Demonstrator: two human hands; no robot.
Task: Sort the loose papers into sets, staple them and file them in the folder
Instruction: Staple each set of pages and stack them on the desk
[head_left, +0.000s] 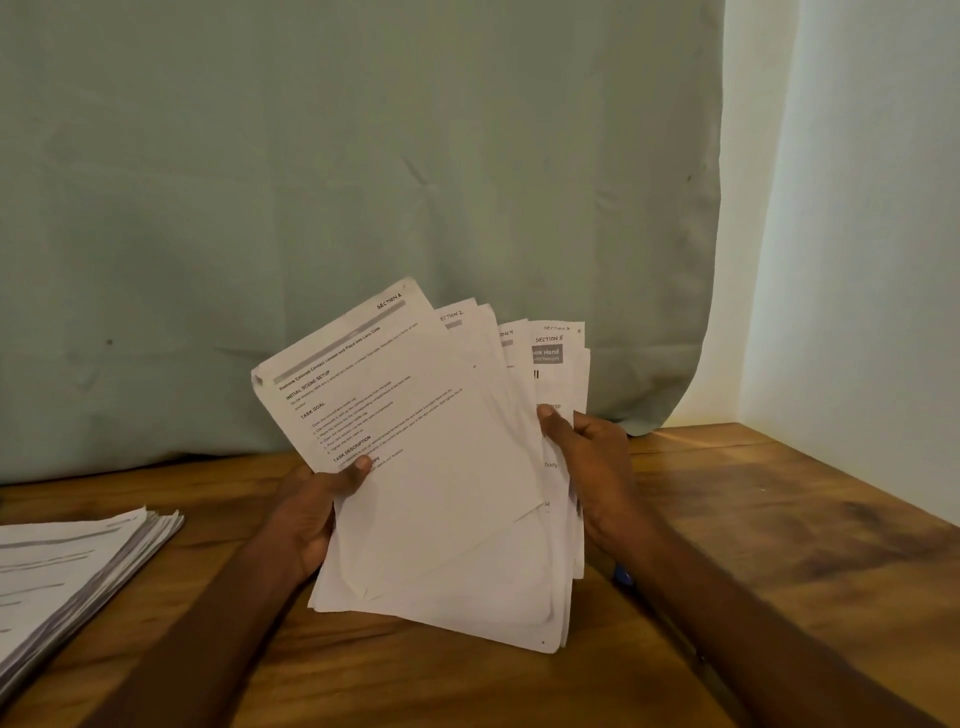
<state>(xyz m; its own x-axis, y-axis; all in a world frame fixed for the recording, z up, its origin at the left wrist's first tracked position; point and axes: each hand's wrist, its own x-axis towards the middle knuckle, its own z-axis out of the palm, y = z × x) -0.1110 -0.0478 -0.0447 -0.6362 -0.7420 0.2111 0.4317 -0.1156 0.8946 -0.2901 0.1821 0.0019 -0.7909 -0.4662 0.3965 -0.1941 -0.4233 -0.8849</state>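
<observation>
Here, the left hand (311, 512) and right hand (592, 467) each pinch the fanned papers (441, 493) above the table (753, 519).

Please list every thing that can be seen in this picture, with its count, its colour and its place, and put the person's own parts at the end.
fanned papers: one bundle of several sheets, white with black print, held up above the table in the middle
paper stack: one, white, lying on the table at the left edge
blue object: one, blue, on the table behind the right forearm, mostly hidden
table: one, brown wood, across the bottom
curtain: one, pale green, behind the table
wall: one, white, at the right
left hand: one, grips the bundle's left side
right hand: one, grips the bundle's right side
</observation>
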